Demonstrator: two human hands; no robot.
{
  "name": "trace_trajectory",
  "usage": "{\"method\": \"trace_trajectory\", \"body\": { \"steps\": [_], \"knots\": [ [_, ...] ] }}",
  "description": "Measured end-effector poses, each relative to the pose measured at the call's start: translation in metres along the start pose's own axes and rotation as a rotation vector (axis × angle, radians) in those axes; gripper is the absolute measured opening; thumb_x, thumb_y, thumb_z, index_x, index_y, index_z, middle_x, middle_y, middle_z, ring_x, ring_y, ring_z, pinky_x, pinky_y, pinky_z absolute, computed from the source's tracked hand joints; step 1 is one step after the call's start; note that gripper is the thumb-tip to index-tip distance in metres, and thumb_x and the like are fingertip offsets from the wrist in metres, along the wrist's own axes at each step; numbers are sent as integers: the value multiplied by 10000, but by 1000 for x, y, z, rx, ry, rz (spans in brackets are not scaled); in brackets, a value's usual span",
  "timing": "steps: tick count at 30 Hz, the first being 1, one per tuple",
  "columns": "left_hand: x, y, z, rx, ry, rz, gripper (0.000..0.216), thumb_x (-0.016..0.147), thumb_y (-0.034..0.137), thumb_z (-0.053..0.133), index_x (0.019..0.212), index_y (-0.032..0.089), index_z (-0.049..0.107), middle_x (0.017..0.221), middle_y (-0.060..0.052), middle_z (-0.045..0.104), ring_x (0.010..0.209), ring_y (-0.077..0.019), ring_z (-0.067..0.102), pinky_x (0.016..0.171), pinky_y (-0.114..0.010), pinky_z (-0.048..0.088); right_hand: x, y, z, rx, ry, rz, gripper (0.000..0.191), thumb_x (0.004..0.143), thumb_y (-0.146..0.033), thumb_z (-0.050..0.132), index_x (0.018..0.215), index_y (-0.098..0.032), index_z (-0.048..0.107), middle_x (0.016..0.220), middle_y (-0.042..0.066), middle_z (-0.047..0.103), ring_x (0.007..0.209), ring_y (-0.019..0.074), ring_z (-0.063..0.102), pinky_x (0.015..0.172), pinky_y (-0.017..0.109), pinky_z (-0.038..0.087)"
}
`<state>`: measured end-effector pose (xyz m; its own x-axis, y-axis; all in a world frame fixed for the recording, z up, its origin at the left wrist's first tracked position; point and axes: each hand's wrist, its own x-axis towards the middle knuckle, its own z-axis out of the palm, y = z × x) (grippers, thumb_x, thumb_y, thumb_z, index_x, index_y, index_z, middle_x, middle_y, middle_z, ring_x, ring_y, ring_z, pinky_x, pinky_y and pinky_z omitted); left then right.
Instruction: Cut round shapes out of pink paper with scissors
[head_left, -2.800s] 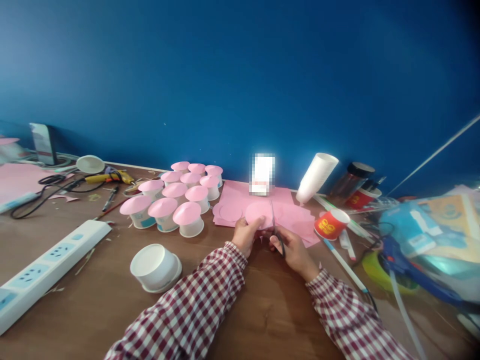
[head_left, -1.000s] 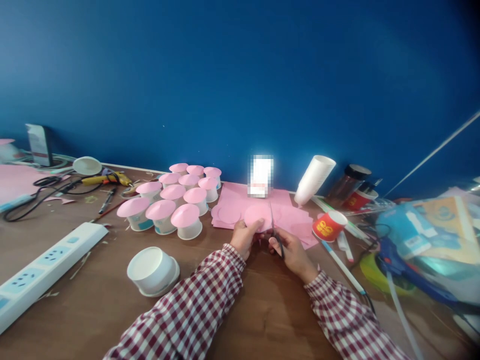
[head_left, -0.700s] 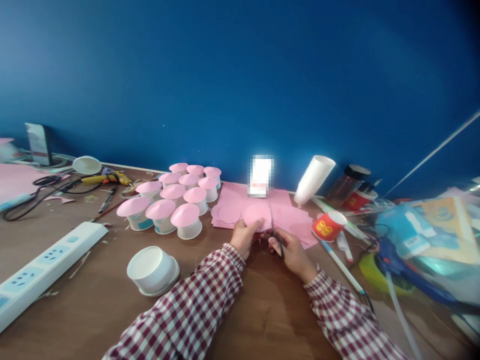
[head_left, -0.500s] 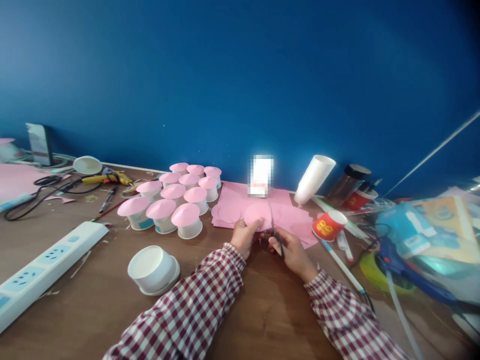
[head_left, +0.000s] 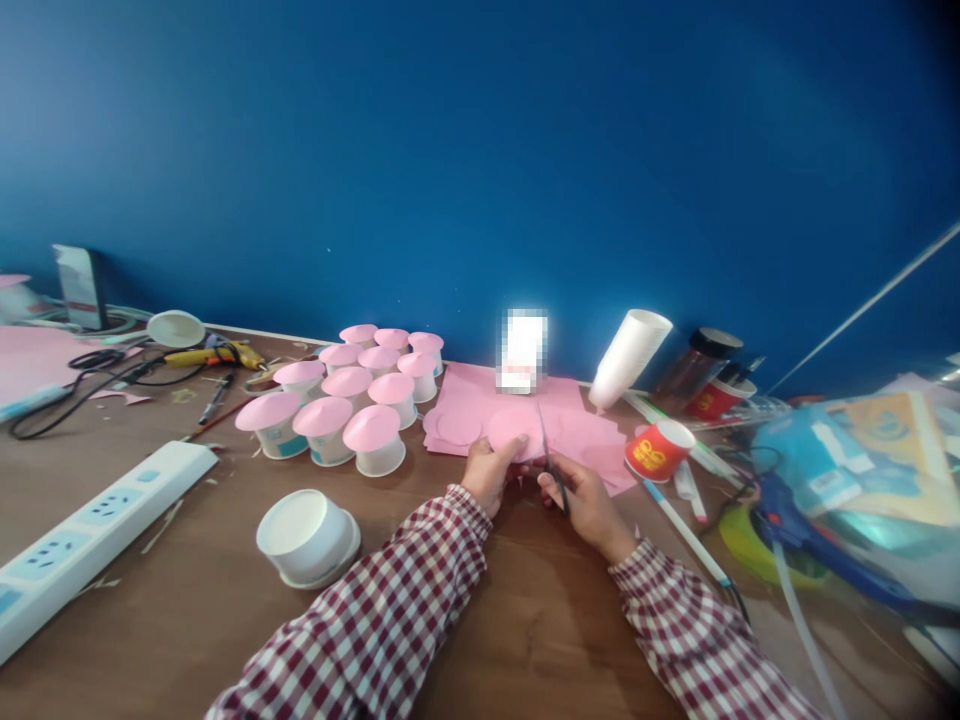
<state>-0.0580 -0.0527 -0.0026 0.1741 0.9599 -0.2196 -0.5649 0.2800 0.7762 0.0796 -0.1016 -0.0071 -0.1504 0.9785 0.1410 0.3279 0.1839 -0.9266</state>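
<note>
My left hand [head_left: 489, 472] pinches a round piece of pink paper [head_left: 514, 432], thumb on top and fingers beneath. In my right hand [head_left: 589, 500] is a pair of scissors [head_left: 545, 440] with dark handles; the blades point away from me at the right edge of the paper circle. How far the blades are apart is hard to make out. Under and behind the hands lie pink paper sheets [head_left: 469, 385], with another cut paper circle [head_left: 456, 428] to the left.
Left stand several paper cups with pink cone tops [head_left: 373, 428], upturned white bowls [head_left: 304, 530] and a power strip [head_left: 105, 525]. Right are a red paper cup [head_left: 656, 452], a leaning cup stack [head_left: 634, 350] and a blue glue gun [head_left: 817, 550]. A blue wall [head_left: 480, 150] bounds the back.
Almost nothing differs. Both hands, the scissors and the pink paper circle keep nearly the same place, and the view has shifted very slightly.
</note>
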Motion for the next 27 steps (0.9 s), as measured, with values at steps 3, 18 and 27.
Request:
{"method": "trace_trajectory", "body": {
  "steps": [3, 18, 27],
  "knots": [
    [-1, 0, 1, -4, 6, -1, 284, 572, 265, 769, 736, 82, 627, 608, -27, 609, 498, -95, 557, 430, -188, 438, 1, 0, 0, -7, 3, -7, 310, 865, -416, 517, 992, -139, 580, 648, -8, 511, 579, 125, 487, 538, 245, 408],
    [2, -2, -2, -6, -16, 5, 303, 570, 283, 777, 746, 85, 629, 624, -32, 611, 515, -98, 563, 434, -185, 438, 0, 1, 0, -49, 27, -15, 303, 862, -416, 517, 963, -143, 604, 640, 5, 540, 560, 132, 504, 518, 242, 435],
    [3, -3, -3, -10, -17, 5, 298, 579, 279, 775, 751, 82, 633, 626, -37, 620, 511, -96, 561, 439, -185, 442, -1, 0, 0, -38, 27, -7, 311, 866, -417, 518, 982, -142, 604, 629, 6, 547, 551, 130, 506, 513, 247, 439]
  ]
}}
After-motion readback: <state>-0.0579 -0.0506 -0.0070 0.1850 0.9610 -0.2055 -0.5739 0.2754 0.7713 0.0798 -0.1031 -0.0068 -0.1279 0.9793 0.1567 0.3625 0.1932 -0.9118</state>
